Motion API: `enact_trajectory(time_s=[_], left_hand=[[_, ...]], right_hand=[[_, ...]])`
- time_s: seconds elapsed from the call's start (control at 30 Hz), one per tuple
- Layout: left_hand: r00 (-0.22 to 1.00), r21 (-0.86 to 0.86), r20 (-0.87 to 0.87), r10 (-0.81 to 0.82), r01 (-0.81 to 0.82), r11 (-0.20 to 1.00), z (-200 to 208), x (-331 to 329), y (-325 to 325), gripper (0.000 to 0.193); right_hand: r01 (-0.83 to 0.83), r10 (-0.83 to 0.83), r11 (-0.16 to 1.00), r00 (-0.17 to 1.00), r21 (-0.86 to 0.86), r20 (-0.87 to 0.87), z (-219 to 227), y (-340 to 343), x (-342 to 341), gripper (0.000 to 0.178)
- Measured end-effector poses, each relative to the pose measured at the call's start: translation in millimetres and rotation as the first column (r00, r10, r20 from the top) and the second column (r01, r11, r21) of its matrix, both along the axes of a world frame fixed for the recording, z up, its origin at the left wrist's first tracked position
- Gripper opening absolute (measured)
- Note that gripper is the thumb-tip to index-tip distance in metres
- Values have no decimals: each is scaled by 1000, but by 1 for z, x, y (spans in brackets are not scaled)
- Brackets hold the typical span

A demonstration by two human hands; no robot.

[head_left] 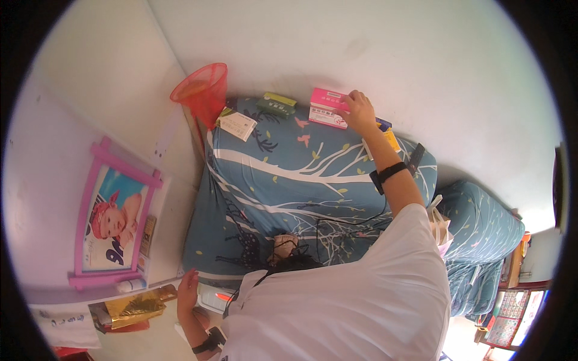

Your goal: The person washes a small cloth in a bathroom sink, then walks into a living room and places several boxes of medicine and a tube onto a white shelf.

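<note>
My right arm stretches across to the back of the sofa, where my right hand (360, 112) grips the right end of a pink-and-white box (325, 108). The thumb lies against the box's front and the fingers bend over its top corner. Just right of that hand, partly behind the wrist, is a yellow-and-blue box (390, 139). To the left of the pink box rest a green box (277, 104) and a white box with a green edge (236, 123). Low at the left, my left hand (188, 290) hangs beside the sofa with loosely bent fingers, holding nothing visible.
A patterned blue-green cover drapes the sofa (289, 198) against the wall. A red net (205, 90) leans in the corner. A dark remote control (415, 157) and a cable lie at the right. A pink picture frame (90, 198) and a gold bag (135, 308) are at the left.
</note>
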State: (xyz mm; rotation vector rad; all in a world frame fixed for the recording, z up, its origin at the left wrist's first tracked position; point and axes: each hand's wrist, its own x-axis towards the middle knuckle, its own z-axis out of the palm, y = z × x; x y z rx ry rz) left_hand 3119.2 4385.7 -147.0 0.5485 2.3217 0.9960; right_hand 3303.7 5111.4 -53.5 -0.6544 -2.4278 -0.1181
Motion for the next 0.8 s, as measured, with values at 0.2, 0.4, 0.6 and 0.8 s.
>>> enact_trajectory(time_s=[0.2, 0.4, 0.6, 0.8], left_hand=[[1000, -45, 18, 16, -15, 999, -7, 10, -11, 38], [999, -80, 21, 37, -35, 996, -5, 20, -21, 39], [998, -90, -2, 67, -67, 994, -16, 20, -37, 38], [998, -90, -33, 54, -57, 994, -29, 18, -38, 38]], right_hand=[[-27, 22, 988, 999, 151, 31, -3, 4, -27, 24], [-82, 73, 988, 995, 129, 75, 4, 6, -23, 16], [-53, 49, 996, 997, 73, 64, 3, 3, -28, 14], [57, -46, 993, 994, -108, 97, 7, -3, -35, 14]])
